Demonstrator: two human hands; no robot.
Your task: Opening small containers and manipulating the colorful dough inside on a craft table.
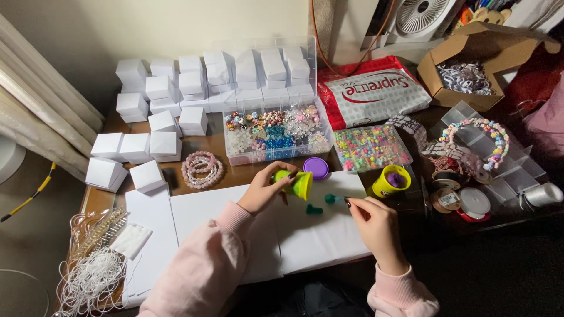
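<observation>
My left hand [265, 189] grips a small yellow-green tub [298, 184], tipped on its side with its mouth toward the right. My right hand [373, 223] pinches a small teal lump [331, 199] just right of the tub's mouth. Another dark green lump [314, 209] lies on the white sheet [311, 240] between my hands. A purple lid [316, 168] rests just behind the tub. Both sleeves are pink.
A clear bead organiser [273, 135] and a tray of mixed coloured beads [370, 147] sit behind. A second yellow tub [392, 181] holds purple dough. White boxes [164, 94] stack at back left, pink bracelets [202, 169] nearby, thread spools [464, 202] right, white cord [94, 276] front left.
</observation>
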